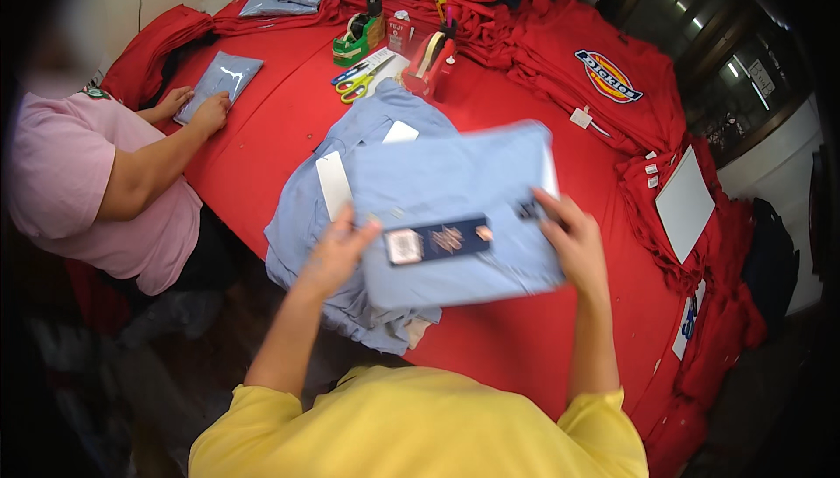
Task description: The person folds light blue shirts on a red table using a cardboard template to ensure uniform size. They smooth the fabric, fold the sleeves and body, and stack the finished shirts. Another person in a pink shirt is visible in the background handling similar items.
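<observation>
Between my two hands is a folded light-blue shirt (437, 176), flat and squared, with a dark hang tag (442, 240) lying across its front. My left hand (337, 251) grips its left edge, thumb on top. On the right edge my right hand (569, 237) is closed round the fabric, close to a small dark spot. The folded shirt is somewhat blurred and held above the table. Behind and left of it lies a loose pile of light-blue garments (302, 216) with a white tag (333, 182) on it.
A red-covered table (254, 141) spans the view. At left a co-worker in pink (131, 172) handles a bagged blue shirt (219, 80). Scissors (354, 86), a green tape dispenser (357, 39) and a red tape dispenser (429, 67) stand at the back. Red garments (569, 49) are stacked far right, near a white board (685, 205).
</observation>
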Demonstrator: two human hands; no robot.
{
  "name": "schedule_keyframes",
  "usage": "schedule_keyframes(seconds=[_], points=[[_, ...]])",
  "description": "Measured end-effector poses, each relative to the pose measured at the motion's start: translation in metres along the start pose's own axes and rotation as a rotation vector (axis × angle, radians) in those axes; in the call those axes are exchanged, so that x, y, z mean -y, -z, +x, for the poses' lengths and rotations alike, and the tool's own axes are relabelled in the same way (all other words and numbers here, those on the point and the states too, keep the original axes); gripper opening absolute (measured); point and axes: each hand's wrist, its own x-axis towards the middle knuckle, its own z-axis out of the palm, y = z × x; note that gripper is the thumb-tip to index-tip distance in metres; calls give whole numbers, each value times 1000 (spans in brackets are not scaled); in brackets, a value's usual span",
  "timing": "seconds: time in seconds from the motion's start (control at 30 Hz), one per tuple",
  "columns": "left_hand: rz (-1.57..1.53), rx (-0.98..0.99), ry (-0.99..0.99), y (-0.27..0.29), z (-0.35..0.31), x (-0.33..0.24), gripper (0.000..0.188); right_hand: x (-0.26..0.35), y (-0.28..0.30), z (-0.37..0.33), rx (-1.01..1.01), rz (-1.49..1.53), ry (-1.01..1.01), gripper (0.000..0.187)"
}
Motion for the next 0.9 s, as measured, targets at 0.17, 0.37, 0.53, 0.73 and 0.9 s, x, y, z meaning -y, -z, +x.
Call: schedule_keyframes(seconds=[0.17,0.37,0.53,0.73,0.9], points=[[-153,-321,-207,126,49,1,33,40,-136,179,304,211,235,49],[-13,-650,-273,231,108,51,58,57,-299,323,545,294,269,46],[192,-763,-284,246,118,87,76,45,-312,330,590,150,195,38],[770,-1020,-175,212,56,55,51,14,-163,233,248,19,373,23],[754,-447,-235,107,0,36,14,-57,-89,144,57,-231,84,20]])
